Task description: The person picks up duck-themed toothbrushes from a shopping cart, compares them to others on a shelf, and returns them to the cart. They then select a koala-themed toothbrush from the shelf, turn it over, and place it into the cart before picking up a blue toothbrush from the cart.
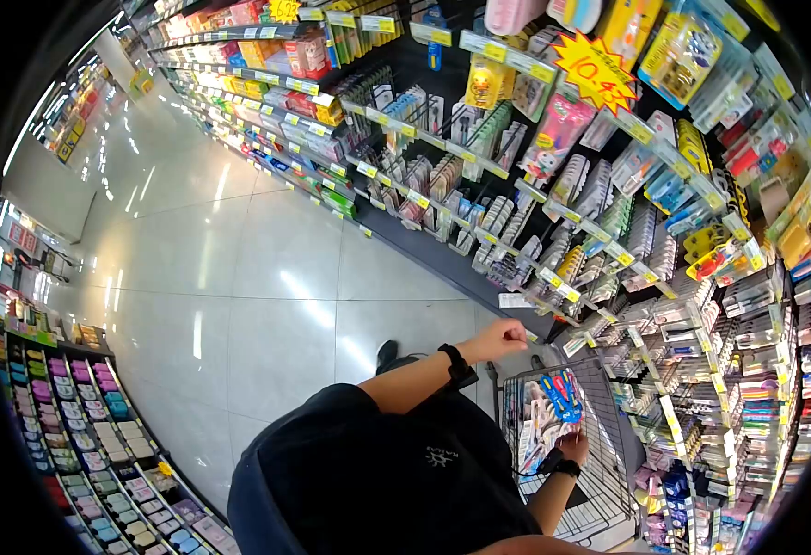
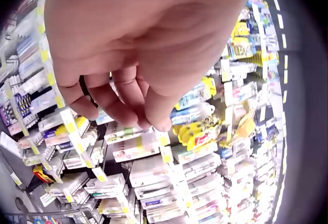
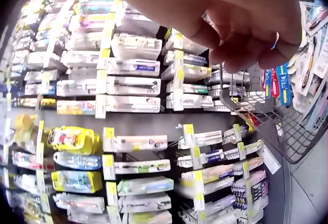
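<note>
My left hand [image 1: 503, 340] is held out near the shelf corner, above the cart's side. In the left wrist view its fingers [image 2: 123, 101] hang loosely curled beside the thumb, with nothing visible between them. Over the wire shopping cart [image 3: 256, 124] is my right hand [image 1: 572, 447], its fingers [image 3: 233, 54] loosely bent and no held thing showing. Narrow blue and red packs [image 1: 563, 398] lie in the cart just beyond the right fingertips, among many pale packaged items [image 3: 315, 54]. In the right wrist view these blue packs [image 3: 284, 85] look small beyond the hand.
Shelves of hanging packages [image 1: 600, 194] with price tags run along the front and right. A yellow starburst sign [image 1: 595, 74] juts from them. Shiny floor tiles [image 1: 276, 287] stretch left. Another display rack [image 1: 100, 444] stands at the lower left.
</note>
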Motion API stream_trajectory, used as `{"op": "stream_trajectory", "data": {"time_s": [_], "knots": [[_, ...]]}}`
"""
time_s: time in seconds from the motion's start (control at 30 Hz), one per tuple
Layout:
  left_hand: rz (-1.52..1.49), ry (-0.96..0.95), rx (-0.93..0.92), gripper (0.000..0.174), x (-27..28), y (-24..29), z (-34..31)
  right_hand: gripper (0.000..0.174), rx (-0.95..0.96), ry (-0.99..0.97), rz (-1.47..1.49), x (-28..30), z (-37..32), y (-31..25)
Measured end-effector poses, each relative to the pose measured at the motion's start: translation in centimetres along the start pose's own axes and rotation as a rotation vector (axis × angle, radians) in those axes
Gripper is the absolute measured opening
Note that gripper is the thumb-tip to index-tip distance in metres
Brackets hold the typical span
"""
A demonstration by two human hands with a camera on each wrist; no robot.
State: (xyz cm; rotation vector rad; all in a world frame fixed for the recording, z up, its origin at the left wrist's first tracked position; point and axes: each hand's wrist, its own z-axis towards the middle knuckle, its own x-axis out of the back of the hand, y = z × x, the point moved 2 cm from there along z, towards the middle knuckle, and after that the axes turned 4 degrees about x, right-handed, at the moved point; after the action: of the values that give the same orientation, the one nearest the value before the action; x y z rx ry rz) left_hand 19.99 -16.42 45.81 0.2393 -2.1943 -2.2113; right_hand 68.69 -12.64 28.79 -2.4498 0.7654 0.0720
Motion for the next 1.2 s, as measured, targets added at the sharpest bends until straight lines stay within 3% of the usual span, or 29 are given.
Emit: {"op": "stream_trajectory", "data": {"time_s": [0.1,0.27,0.33,0.37,0.4,0.43,0.5,0.53,0.63,0.67,0.77,0.9,0.93,1.03,1.07,1.1,1.13,1.2], "knots": [[-0.042,0.087,0.057,0.015,4.7,-0.5,-2.1,0.017,0.064,-0.148,-0.086,-4.0,-3.2,1.4],[-0.158,0.180,0.044,0.018,14.1,0.1,-6.6,0.017,0.158,-0.106,-0.189,-10.5,-6.9,7.1],[-0.078,0.331,0.041,0.026,18.9,-0.2,-9.1,0.027,0.108,-0.112,-0.261,-12.8,-8.1,10.5],[0.033,0.372,-0.014,0.030,21.6,-0.4,-10.2,0.013,0.090,-0.149,-0.255,-14.1,-9.0,12.3],[0.143,0.415,-0.074,0.034,24.5,-1.2,-11.2,0.013,0.085,-0.124,-0.278,-15.6,-9.8,14.2],[0.165,0.462,-0.022,0.037,27.3,-3.0,-12.3,0.013,0.078,-0.100,-0.301,-16.6,-10.2,16.2],[0.200,0.539,0.081,0.038,32.6,-4.8,-15.2,0.024,-0.105,-0.342,-0.189,-11.3,-1.9,19.5],[0.214,0.571,0.127,0.037,35.5,-5.1,-16.7,0.017,-0.091,-0.100,-0.283,-14.8,-6.6,20.4],[0.471,0.645,0.157,0.038,43.7,-9.2,-21.9,0.009,-0.124,-0.074,-0.231,-17.0,-8.8,23.3],[0.483,0.655,0.252,0.039,46.2,-10.7,-23.7,0.008,-0.153,-0.137,-0.241,-16.8,-8.4,23.7],[0.609,0.750,0.367,0.030,51.9,-14.3,-29.0,0.008,-0.074,-0.018,-0.131,-19.8,-12.2,24.8],[0.641,0.679,0.488,0.022,54.8,-16.2,-33.8,0.011,-0.070,-0.015,-0.105,-21.1,-15.0,24.6],[0.750,0.682,0.369,0.020,54.9,-17.8,-34.6,0.011,-0.063,-0.016,-0.091,-20.8,-14.6,24.2],[0.639,0.442,0.687,0.015,53.8,-19.4,-36.3,0.016,-0.065,-0.094,-0.074,-16.7,-11.2,24.4],[0.683,0.334,0.685,0.019,53.2,-19.6,-36.7,0.018,-0.086,-0.168,0.027,-15.3,-9.5,24.3],[0.712,0.226,0.803,0.025,53.1,-21.6,-37.3,0.020,-0.105,-0.236,0.131,-13.3,-7.7,24.5],[0.710,0.127,0.902,0.028,52.1,-20.6,-37.1,0.020,-0.020,-0.293,0.088,-11.1,-5.8,24.5],[0.693,0.049,0.843,0.029,50.9,-21.9,-37.2,0.021,0.209,-0.366,-0.113,-7.6,-4.2,25.0]]}}
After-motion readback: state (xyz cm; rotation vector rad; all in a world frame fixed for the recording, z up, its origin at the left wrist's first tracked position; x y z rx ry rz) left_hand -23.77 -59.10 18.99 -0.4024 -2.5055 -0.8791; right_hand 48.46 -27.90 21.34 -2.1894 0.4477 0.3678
